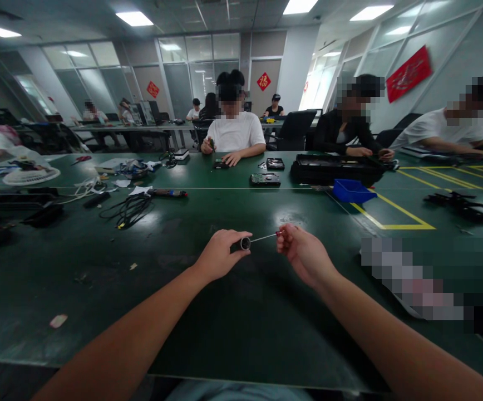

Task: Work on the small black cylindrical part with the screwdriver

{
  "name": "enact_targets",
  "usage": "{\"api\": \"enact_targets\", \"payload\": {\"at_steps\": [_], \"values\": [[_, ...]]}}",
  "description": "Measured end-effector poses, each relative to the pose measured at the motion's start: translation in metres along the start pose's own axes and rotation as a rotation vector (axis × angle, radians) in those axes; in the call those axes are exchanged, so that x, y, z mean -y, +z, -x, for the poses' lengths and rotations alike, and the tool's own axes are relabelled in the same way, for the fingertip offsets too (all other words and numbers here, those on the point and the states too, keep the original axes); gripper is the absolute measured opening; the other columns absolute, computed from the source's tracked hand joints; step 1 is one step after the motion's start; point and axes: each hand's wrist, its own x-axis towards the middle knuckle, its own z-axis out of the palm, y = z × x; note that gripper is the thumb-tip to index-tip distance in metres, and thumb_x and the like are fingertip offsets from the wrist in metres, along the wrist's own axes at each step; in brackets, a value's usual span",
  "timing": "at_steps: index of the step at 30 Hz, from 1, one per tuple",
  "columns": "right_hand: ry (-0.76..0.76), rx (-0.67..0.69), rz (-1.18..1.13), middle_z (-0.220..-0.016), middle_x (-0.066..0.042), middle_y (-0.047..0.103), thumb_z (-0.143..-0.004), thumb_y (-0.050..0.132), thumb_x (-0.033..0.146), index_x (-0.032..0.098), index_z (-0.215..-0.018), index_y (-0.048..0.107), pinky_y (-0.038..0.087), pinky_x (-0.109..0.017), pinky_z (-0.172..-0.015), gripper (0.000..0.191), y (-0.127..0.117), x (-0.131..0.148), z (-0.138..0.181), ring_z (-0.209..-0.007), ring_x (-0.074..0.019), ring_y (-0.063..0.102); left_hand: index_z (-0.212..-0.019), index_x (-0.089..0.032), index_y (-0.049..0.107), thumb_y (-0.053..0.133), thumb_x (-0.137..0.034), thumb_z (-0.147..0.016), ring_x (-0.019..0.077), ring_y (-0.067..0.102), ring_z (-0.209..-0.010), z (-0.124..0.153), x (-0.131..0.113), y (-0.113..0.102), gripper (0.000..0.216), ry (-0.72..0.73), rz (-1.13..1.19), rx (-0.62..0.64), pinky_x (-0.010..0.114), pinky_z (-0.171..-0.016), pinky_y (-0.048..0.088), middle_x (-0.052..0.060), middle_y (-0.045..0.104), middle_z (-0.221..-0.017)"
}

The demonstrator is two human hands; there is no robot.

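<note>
Above the green counter (241, 334), the left hand (220, 253) pinches a small dark cylinder (245, 243) between its fingers. The right hand (304, 250) grips a thin tool (266, 237), its tip touching the cylinder's open end; the work looks underway, unfinished.

Pixelated patch (412, 278) on table's right; both elbows off-frame.

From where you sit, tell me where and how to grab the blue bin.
Grip the blue bin by its near long rim, coming from above and in front. It sits upright with its open top up, clear of the black case behind it, so fingers can hook over the wall. Both hands are busy with a small cylinder.
</note>
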Motion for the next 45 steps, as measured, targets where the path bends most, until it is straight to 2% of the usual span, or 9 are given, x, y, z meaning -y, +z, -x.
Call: {"api": "enact_targets", "payload": {"at_steps": [6, 12, 17, 25, 30, 36, 41, 43, 45], "values": [[-0.185, -0.056, 0.152, -0.074, -0.002, 0.063, -0.08, 0.071, 0.048, 0.021, -0.085, 0.065, 0.049, -0.031, -0.06, 0.028, 0.001, -0.001, 0.003, -0.067, -0.0169, 0.058, -0.127, -0.026, 0.063, 0.072, -0.025, -0.088, 0.0222, 0.061, -0.103, 0.0, -0.004, 0.0, 0.041, -0.038, -0.018, 0.016, 0.043, -0.099, 0.043, 0.002, 0.07, -0.112], [-0.424, 0.01, 0.527, -0.076, -0.002, 0.064, -0.092, 0.056, 0.048, 0.021, -0.091, 0.061, 0.049, -0.034, -0.068, 0.028, 0.001, 0.001, 0.011, -0.069, -0.0177, 0.06, -0.127, -0.027, 0.064, 0.071, -0.03, -0.088, 0.0234, 0.06, -0.103, -0.001, -0.005, -0.001, 0.039, -0.067, -0.06, 0.02, 0.044, -0.099, 0.043, 0.003, 0.07, -0.109], [-0.532, 0.01, 0.764, -0.083, -0.005, 0.068, -0.098, 0.048, 0.045, 0.022, -0.098, 0.06, 0.05, -0.036, -0.073, 0.027, 0.0, 0.002, 0.017, -0.077, -0.0202, 0.065, -0.125, -0.027, 0.065, 0.073, -0.027, -0.087, 0.0236, 0.061, -0.102, -0.002, -0.009, -0.001, 0.039, -0.091, -0.094, 0.043, 0.044, -0.099, 0.043, 0.003, 0.069, -0.106], [-0.623, 0.042, 0.98, -0.081, -0.005, 0.071, -0.099, 0.045, 0.038, 0.022, -0.096, 0.057, 0.048, -0.034, -0.07, 0.02, 0.003, 0.007, 0.023, -0.076, -0.0215, 0.068, -0.125, -0.027, 0.065, 0.073, -0.029, -0.087, 0.0243, 0.061, -0.104, -0.002, -0.006, 0.001, 0.039, -0.086, -0.132, 0.064, 0.046, -0.099, 0.043, 0.004, 0.069, -0.107], [-0.621, 0.057, 1.06, -0.082, -0.005, 0.071, -0.099, 0.045, 0.036, 0.024, -0.096, 0.057, 0.048, -0.034, -0.07, 0.017, 0.005, 0.008, 0.021, -0.077, -0.0225, 0.069, -0.122, -0.024, 0.066, 0.07, -0.028, -0.088, 0.0248, 0.062, -0.104, -0.001, -0.006, 0.0, 0.035, -0.125, -0.044, 0.057, 0.044, -0.097, 0.046, 0.005, 0.068, -0.108], [-0.602, 0.05, 1.048, -0.083, -0.004, 0.07, -0.099, 0.045, 0.037, 0.024, -0.097, 0.057, 0.048, -0.034, -0.071, 0.017, 0.002, 0.006, 0.019, -0.078, -0.0224, 0.068, -0.117, -0.021, 0.064, 0.068, -0.023, -0.088, 0.0236, 0.061, -0.109, -0.001, -0.003, 0.003, 0.029, -0.189, 0.094, -0.049, 0.039, -0.098, 0.049, 0.006, 0.065, -0.119], [-0.57, 0.058, 1.015, -0.085, -0.005, 0.071, -0.099, 0.046, 0.037, 0.024, -0.097, 0.058, 0.048, -0.034, -0.071, 0.017, 0.001, 0.005, 0.019, -0.079, -0.0223, 0.068, -0.128, -0.019, 0.054, 0.058, -0.019, -0.092, 0.0226, 0.059, -0.114, -0.004, -0.001, 0.002, 0.036, -0.261, 0.122, -0.18, 0.04, -0.103, 0.046, 0.009, 0.063, -0.123], [-0.572, 0.061, 1.013, -0.085, -0.005, 0.071, -0.099, 0.047, 0.037, 0.024, -0.097, 0.058, 0.048, -0.035, -0.071, 0.017, 0.002, 0.005, 0.019, -0.079, -0.0223, 0.068, -0.127, -0.02, 0.055, 0.057, -0.022, -0.093, 0.0229, 0.061, -0.109, -0.004, 0.0, -0.001, 0.034, -0.287, 0.096, -0.189, 0.04, -0.098, 0.048, 0.009, 0.064, -0.12], [-0.57, 0.062, 1.016, -0.084, -0.005, 0.071, -0.099, 0.047, 0.037, 0.024, -0.097, 0.058, 0.048, -0.035, -0.071, 0.018, 0.002, 0.005, 0.019, -0.079, -0.0224, 0.068, -0.118, -0.02, 0.06, 0.058, -0.033, -0.094, 0.024, 0.062, -0.101, -0.004, 0.002, -0.004, 0.027, -0.294, 0.035, -0.152, 0.04, -0.09, 0.051, 0.008, 0.066, -0.112]]}}
